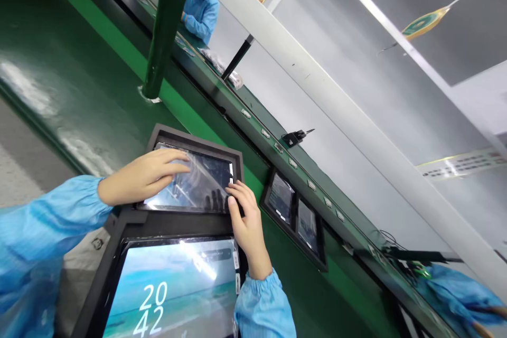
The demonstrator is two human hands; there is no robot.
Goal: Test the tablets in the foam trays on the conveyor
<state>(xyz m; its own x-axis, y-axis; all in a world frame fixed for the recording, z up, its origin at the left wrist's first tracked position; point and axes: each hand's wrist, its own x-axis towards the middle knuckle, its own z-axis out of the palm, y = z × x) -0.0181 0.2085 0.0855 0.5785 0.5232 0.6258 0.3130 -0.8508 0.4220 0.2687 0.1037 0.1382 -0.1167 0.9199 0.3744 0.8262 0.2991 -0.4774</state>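
A dark tablet (206, 179) with a glossy screen lies in the upper compartment of a black foam tray (178, 223). Over its left part is my left hand (144, 174), fingers spread and holding nothing; whether the fingertips touch the screen is unclear. My right hand (247, 219) rests at the tablet's right edge, fingers apart, with nothing gripped. Below, in the same tray, a second tablet (198, 285) is lit and shows 20 42 on a blue sea picture.
Another black tray (264, 195) with two dark tablets lies on the green belt to the right. A green post (158, 37) stands at upper left. One person in blue (202, 10) is at the far line, another (459, 293) at lower right.
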